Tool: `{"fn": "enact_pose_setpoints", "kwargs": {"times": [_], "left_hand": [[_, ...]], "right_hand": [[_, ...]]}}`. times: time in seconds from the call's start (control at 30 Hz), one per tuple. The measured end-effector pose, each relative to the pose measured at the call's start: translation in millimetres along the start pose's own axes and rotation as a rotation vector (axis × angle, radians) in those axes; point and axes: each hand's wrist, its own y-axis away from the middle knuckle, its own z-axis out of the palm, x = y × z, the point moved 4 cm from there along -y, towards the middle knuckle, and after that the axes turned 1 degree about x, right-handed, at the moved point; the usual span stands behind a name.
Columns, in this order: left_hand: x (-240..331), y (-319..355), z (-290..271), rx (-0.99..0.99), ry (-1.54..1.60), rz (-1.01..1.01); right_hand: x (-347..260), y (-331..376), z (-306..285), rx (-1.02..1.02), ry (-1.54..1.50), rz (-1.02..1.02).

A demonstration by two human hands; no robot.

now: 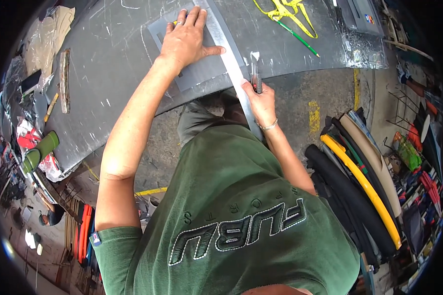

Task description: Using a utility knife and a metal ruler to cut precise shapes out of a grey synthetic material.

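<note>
My left hand (pixel 186 43) lies with fingers spread on a flat grey sheet (pixel 194 77), its thumb on a long metal ruler (pixel 233 68). A small yellow bit shows by its fingers, too covered to name. The ruler slants across the sheet's right side and runs past the table's near edge toward my body. In my right hand (pixel 262 104), closed beside the ruler, is a utility knife (pixel 254 71) pointing away from me. The knife is just right of the sheet's near corner; whether its tip touches anything I cannot tell.
The dark worktable (pixel 108 88) has a curved-looking near edge. A yellow measuring tape (pixel 285 12) and a green pencil (pixel 299 38) lie at the far right. A green roll (pixel 42 150) is at the left. Rolls of material, one yellow (pixel 362 187), stand on the right floor.
</note>
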Motion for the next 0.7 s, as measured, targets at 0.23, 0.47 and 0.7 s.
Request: {"fn": "enact_pose_setpoints", "kwargs": {"times": [0.23,0.47,0.7], "left_hand": [[1,0,-1,-0.001,-0.01,0.012],[0,1,0,0.027,-0.01,0.017],[-13,13,-3,0.389,0.598,0.371]], "right_hand": [[1,0,-2,-0.013,0.047,0.014],[11,-4,0,-0.041,0.009,0.006],[14,-5,3,-0.065,-0.01,0.002]]}}
